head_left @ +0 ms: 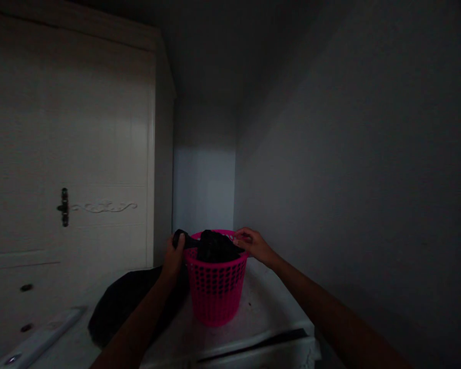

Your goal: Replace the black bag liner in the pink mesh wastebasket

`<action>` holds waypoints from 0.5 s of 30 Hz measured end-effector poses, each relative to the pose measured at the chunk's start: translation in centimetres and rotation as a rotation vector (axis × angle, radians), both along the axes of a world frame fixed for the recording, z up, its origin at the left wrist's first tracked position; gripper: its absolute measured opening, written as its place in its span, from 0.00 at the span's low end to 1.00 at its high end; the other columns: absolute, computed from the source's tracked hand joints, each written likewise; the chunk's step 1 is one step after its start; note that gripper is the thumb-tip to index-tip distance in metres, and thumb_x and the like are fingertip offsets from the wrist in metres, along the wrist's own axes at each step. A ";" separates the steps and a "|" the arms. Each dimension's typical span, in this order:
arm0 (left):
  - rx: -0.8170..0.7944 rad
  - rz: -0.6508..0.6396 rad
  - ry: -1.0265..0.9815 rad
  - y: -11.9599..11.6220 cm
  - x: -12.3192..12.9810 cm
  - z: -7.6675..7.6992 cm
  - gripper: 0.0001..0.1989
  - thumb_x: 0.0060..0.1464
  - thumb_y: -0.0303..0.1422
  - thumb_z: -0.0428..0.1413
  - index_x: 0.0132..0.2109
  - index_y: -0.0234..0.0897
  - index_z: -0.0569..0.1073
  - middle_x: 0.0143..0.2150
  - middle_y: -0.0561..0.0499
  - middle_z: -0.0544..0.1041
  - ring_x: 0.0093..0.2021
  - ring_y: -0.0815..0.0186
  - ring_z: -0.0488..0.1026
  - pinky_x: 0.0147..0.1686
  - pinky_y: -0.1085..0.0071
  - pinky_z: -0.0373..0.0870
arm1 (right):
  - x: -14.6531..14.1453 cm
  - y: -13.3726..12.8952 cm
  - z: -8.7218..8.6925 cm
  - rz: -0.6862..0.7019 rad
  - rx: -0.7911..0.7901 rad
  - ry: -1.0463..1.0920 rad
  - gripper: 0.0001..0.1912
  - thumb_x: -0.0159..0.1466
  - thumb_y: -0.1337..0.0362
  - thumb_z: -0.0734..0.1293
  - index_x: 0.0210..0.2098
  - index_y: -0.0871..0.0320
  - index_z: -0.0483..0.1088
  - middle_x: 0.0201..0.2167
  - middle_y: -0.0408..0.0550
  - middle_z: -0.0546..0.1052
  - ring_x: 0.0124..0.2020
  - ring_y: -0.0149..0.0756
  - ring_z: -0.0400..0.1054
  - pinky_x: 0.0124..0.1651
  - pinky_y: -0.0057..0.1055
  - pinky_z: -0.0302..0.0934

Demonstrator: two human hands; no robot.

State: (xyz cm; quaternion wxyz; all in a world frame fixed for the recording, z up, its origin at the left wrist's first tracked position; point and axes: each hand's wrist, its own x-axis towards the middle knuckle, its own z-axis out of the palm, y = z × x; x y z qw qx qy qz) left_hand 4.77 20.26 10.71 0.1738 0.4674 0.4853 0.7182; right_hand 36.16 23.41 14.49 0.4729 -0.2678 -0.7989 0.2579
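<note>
A bright pink plastic basket (217,302) with a perforated wall stands upright on a white cabinet top. Crumpled black material (217,248), which looks like a plastic bag, bulges above its rim. My left hand (174,253) is closed round a bunched black part at the left rim, and this part runs into the basket. At the right rim is my right hand (255,245), its fingers bent and drawn together beside the black material. Whether those fingertips pinch the material or the rim is too dark to tell. A large, dark, rounded bundle (119,300) lies left of the basket, partly behind my left forearm.
The white cabinet top (267,297) has a dark gap along its front edge. On the left stands a tall white wardrobe (111,154) with a dark handle (64,207). A long pale object (42,338) lies at lower left. A grey wall (349,154) rises on the right.
</note>
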 end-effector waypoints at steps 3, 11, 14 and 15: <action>0.092 -0.045 -0.059 -0.8 2.2 -6.7 0.45 0.57 0.60 0.58 0.72 0.39 0.59 0.67 0.38 0.72 0.68 0.50 0.70 0.66 0.51 0.67 | -2.0 0.1 1.7 -0.102 -0.038 -0.065 0.36 0.58 0.44 0.77 0.60 0.54 0.73 0.58 0.57 0.77 0.55 0.46 0.74 0.59 0.47 0.68; 0.022 -0.233 0.212 -2.6 4.3 -20.6 0.70 0.40 0.54 0.72 0.79 0.48 0.38 0.79 0.37 0.52 0.78 0.37 0.47 0.75 0.37 0.46 | -9.7 1.1 1.4 -0.043 0.001 -0.621 0.36 0.49 0.52 0.82 0.57 0.51 0.77 0.52 0.48 0.82 0.53 0.50 0.76 0.54 0.39 0.69; -0.001 -0.286 0.308 -2.6 4.2 -20.3 0.72 0.40 0.52 0.73 0.79 0.48 0.35 0.80 0.36 0.49 0.78 0.37 0.49 0.75 0.37 0.48 | -11.1 1.4 1.0 -0.147 0.010 -0.648 0.11 0.59 0.59 0.74 0.42 0.52 0.81 0.42 0.47 0.85 0.46 0.47 0.78 0.48 0.34 0.69; -0.007 -0.295 0.315 -2.6 4.2 -20.1 0.72 0.41 0.53 0.72 0.79 0.49 0.34 0.80 0.36 0.49 0.78 0.38 0.51 0.75 0.38 0.49 | -11.2 1.5 1.3 -0.213 0.025 -0.589 0.10 0.61 0.63 0.71 0.41 0.54 0.81 0.43 0.48 0.85 0.47 0.46 0.78 0.48 0.33 0.68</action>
